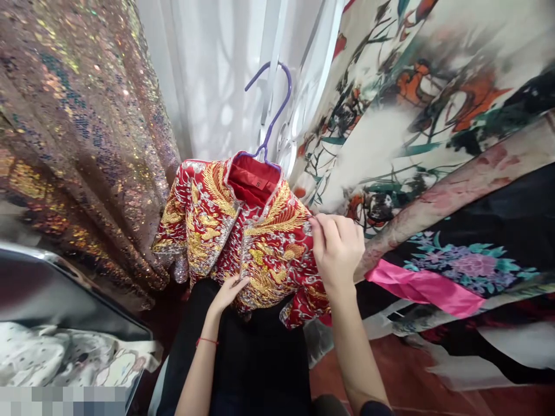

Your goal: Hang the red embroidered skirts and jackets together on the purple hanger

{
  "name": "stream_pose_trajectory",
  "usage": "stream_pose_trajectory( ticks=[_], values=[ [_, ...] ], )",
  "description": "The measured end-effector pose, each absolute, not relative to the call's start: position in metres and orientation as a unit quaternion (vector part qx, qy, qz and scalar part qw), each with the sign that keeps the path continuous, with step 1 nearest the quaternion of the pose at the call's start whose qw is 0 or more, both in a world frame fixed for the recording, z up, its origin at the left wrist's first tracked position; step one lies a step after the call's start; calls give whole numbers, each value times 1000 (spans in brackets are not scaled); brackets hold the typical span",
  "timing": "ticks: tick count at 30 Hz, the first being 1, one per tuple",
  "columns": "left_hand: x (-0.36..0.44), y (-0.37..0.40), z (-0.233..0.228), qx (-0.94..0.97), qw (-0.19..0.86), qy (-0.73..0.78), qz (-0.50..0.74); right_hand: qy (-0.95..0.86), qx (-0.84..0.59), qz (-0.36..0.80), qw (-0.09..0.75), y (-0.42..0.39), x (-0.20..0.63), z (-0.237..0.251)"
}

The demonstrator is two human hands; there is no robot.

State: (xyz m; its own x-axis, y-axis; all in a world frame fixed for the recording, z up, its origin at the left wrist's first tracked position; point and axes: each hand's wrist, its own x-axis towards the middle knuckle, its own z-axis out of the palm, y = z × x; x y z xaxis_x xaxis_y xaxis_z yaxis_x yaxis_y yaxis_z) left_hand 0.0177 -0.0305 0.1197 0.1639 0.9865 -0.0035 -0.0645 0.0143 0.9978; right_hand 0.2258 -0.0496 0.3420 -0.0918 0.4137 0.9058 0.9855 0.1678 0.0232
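A red jacket (pixel 269 254) with gold and silver embroidery hangs in front of me on a purple hanger (pixel 277 115). Its front panels are parted, and a small label (pixel 258 185) shows inside the red collar lining. My left hand (pixel 230 292), with a red string on the wrist, pinches the front edge of the jacket near its lower middle. At the shoulder on the right side, my right hand (pixel 338 245) is closed on the fabric. The sleeve on the left hangs free. The fingertips of my right hand are partly hidden behind the hand.
A sequined curtain-like cloth (pixel 82 127) hangs at the left, with white drapery (pixel 212 69) behind the hanger. Printed floral fabric (pixel 416 115) and a pink ribbon (pixel 425 286) fill the right. A dark panel (pixel 65 294) and spotted cloth (pixel 52 352) are at lower left.
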Motion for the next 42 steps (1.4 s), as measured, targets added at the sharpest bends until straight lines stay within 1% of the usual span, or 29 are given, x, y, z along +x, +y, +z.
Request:
stream_pose_trajectory(
  ticks=[4,7,10,12,15,18,24,27,29,32,37,39,42],
  values=[
    [-5,-19,123,512,513,465,508,-618,-513,-362,474,-25,236,348],
    [-25,-6,133,496,464,488,547,-596,-519,-346,506,-15,244,358],
    [-37,7,131,483,414,519,571,-602,-529,-298,519,-6,249,358],
    [-37,14,121,478,406,536,565,-625,-531,-248,515,0,250,350],
    [-29,23,98,473,426,546,544,-638,-536,-203,513,5,250,328],
    [-19,26,77,482,465,533,517,-622,-543,-200,527,1,252,304],
    [-12,8,39,521,595,454,410,-593,-543,-263,533,-11,263,267],
    [-11,-5,16,535,611,459,360,-579,-560,-277,525,-11,269,257],
    [-11,-12,3,536,601,486,339,-567,-578,-281,515,-10,276,254],
    [-13,-15,-5,532,556,541,340,-554,-602,-295,494,-10,291,257],
    [-24,0,7,524,459,607,383,-516,-631,-334,473,-10,317,277],
    [-25,8,11,520,440,622,385,-522,-630,-332,469,-10,318,284],
    [-20,14,9,504,433,644,380,-580,-598,-313,456,-15,305,291]
  ],
)
